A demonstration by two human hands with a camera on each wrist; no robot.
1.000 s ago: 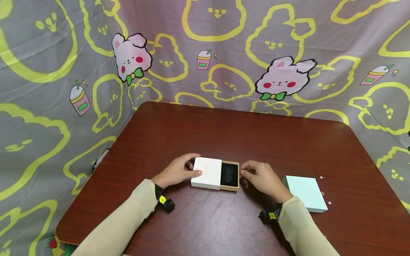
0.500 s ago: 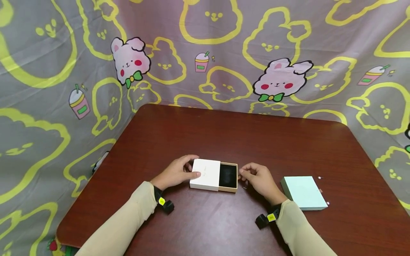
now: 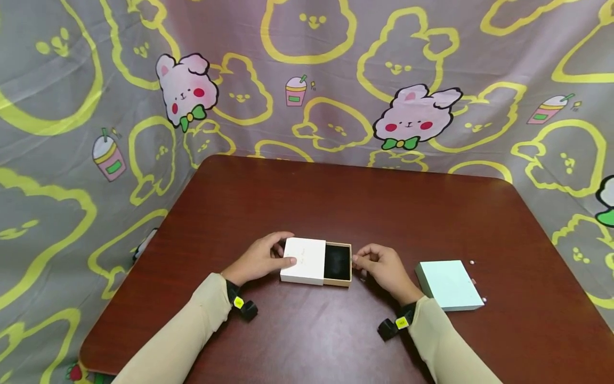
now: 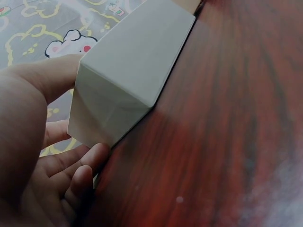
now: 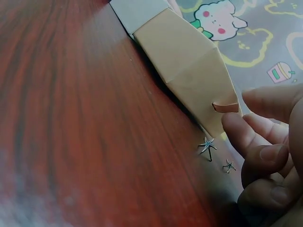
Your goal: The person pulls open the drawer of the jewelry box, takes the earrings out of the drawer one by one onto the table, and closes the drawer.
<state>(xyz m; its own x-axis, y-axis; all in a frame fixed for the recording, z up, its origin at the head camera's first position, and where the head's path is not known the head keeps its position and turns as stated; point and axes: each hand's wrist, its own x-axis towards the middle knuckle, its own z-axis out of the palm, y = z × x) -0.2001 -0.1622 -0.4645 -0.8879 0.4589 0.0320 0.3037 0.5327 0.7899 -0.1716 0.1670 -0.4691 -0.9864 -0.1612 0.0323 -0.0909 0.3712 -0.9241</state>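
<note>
A white sliding box (image 3: 303,261) with its tan drawer (image 5: 191,61) partly out lies on the table. The drawer's black lining (image 3: 338,262) shows. My left hand (image 3: 261,258) grips the closed end, with the thumb on top and the other fingers around the far side and end. At the drawer's front, my right hand (image 3: 384,266) has its thumb and forefinger around a small ribbon tab (image 5: 226,108). A gap shows between those fingertips, and the others are curled loosely. Two star-shaped stud earrings (image 5: 208,145) sit on the table by that drawer corner.
A pale mint box (image 3: 450,285) lies to the right of my right forearm. Beside its right edge are two small pearl-like studs (image 3: 472,262). The dark red-brown table (image 3: 297,202) meets a cartoon-patterned curtain (image 3: 336,53) at the back and left.
My right fingertips have come slightly closer to the drawer's front. The drawer stays out by about the same amount, and my left hand keeps its hold. The head view has shifted a little.
</note>
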